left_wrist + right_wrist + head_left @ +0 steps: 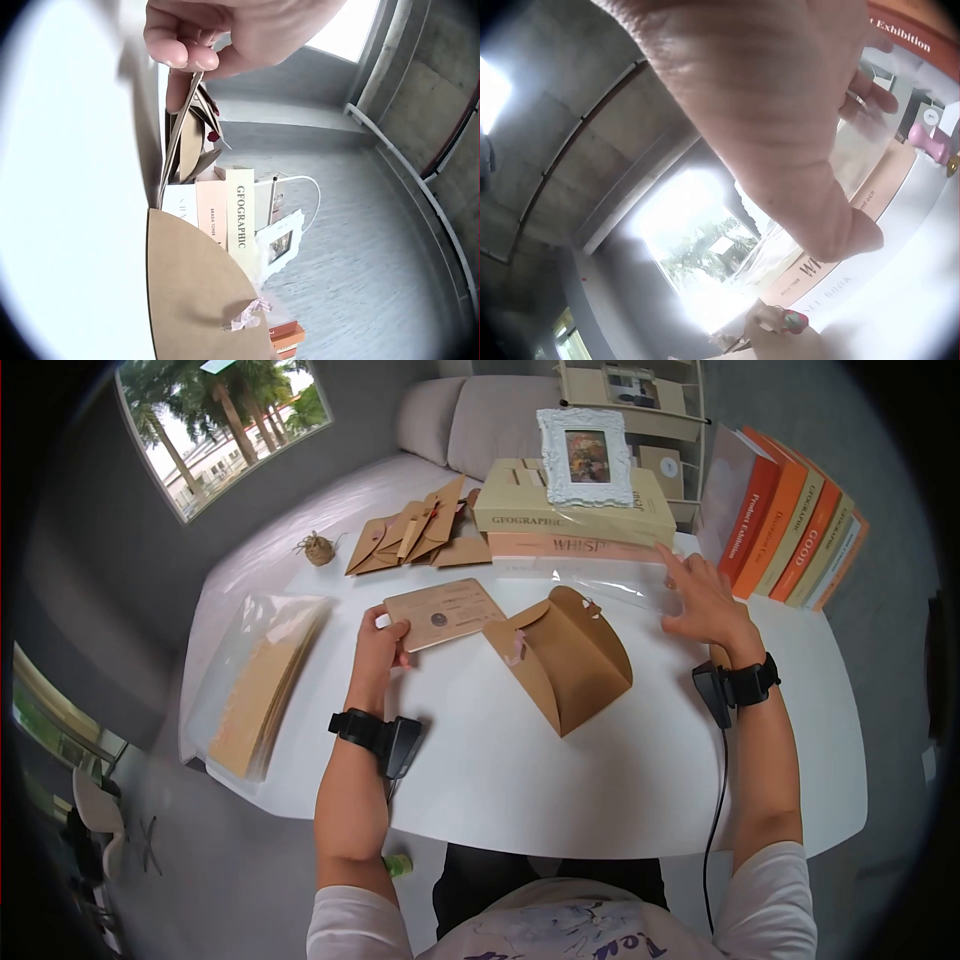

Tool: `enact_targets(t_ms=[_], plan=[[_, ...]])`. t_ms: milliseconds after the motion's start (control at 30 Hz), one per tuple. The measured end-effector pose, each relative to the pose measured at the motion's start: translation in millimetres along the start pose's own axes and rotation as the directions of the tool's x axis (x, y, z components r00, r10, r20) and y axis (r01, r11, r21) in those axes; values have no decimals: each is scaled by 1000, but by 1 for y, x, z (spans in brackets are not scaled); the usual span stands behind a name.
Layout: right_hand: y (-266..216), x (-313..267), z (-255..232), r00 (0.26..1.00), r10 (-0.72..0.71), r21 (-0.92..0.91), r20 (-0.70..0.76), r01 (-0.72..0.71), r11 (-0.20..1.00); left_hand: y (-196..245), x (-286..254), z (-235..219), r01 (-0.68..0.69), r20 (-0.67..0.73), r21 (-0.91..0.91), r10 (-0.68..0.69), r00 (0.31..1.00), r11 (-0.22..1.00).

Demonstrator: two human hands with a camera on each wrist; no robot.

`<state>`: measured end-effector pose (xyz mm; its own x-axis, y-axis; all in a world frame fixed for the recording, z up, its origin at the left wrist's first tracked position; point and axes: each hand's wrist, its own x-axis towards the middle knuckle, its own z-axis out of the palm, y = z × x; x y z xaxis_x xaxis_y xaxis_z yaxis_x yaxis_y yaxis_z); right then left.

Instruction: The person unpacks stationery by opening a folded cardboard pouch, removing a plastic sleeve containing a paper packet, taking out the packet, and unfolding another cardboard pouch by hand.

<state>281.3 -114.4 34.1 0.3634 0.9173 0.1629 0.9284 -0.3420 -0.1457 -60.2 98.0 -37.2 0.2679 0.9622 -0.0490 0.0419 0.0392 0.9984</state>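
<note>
Item: printed brown card (445,615), pinched at its left edge by the left hand (378,645), presumably to leave its face uncovered. Item: kraft envelope (580,665), ribboned, at the card's 4 o'clock, on the white table (470,760). Item: right hand (705,600), fingers apart, gripping nothing, at the envelope's 2 o'clock, near stacked books (580,515), seemingly poised for reaching.

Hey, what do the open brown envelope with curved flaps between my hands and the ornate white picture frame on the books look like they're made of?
The envelope looks like matte kraft paper or thin card, judging by its plain brown surface and creased edges. The frame looks like white-painted resin or plastic, given its raised scrollwork, though carved wood is possible.
</note>
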Motion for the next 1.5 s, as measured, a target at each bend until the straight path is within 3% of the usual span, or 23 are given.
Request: enact_targets(t_ms=[67, 167, 233, 367, 500, 633, 767, 867, 900, 933, 967, 1033, 1100, 1133, 1200, 1233, 1300, 1367, 1500], plan=[[0, -10, -6, 1000, -15, -47, -14, 14, 999, 3, -2, 2, -39, -35, 37, 41, 999, 999], [-2, -29, -13, 989, 109, -210, 102, -86, 974, 13, -12, 7, -92, -76, 78, 98, 992, 993], [6, -38, -11, 979, 81, -287, 185, -25, 958, 13, -11, 7, -91, -72, 85, 98, 993, 992], [21, -61, 14, 986, 94, -280, 137, -52, 959, 12, -8, 7, -112, -92, 98, 121, 988, 989], [4, -67, 1, 955, 138, -236, 262, -76, 969, 11, -11, 5, -136, -44, 115, 142, 989, 984], [-16, -67, -5, 915, 159, -182, 370, -96, 979, 9, -5, 1, -197, -31, -8, 197, 980, 980], [-22, -66, 1, 959, 59, -130, 275, -24, 991, 14, -6, 5, -260, -77, -153, 251, 965, 953], [-30, -61, 2, 986, -53, -39, 161, 60, 997, 10, -4, 3, -221, -48, -171, 216, 975, 960], [-37, -59, -2, 990, -40, 75, 133, 30, 997, 9, -3, 2, -221, -52, -169, 215, 975, 961], [-42, -57, -4, 994, -21, 189, 107, 1, 982, 9, -3, 1, -177, -44, -123, 173, 984, 977], [-45, -54, 0, 994, -22, 190, 109, 1, 982, 9, -3, 1, -132, -36, -77, 130, 991, 988], [-51, -49, 9, 989, -126, 370, 73, 91, 925, 7, -3, 0, -92, -47, -22, 91, 995, 996], [-70, -47, 9, 985, -112, 353, 129, 60, 934, 3, 2, -6, -47, -29, 290, 58, 998, 956], [-76, -46, 9, 979, -96, 332, 182, 31, 943, 6, -2, -4, -46, -31, 293, 57, 998, 955], [-76, -39, 22, 974, -152, 337, 169, 88, 937, 12, -10, 1, 2, -34, 542, 19, 999, 840], [-75, -34, 33, 966, -206, 339, 155, 144, 930, 14, -12, 1, 6, -37, 542, 17, 999, 840], [-74, -28, 48, 969, -207, 367, 139, 144, 919, 18, -12, 0, 20, -109, 732, 87, 990, 681], [-77, -27, 51, 975, -153, 358, 164, 85, 930, 17, -9, -2, 30, -116, 742, 85, 990, 670], [-81, -30, 44, 983, -146, 525, 114, 65, 848, 17, -8, 3, -111, -93, 548, 193, 977, 829]])
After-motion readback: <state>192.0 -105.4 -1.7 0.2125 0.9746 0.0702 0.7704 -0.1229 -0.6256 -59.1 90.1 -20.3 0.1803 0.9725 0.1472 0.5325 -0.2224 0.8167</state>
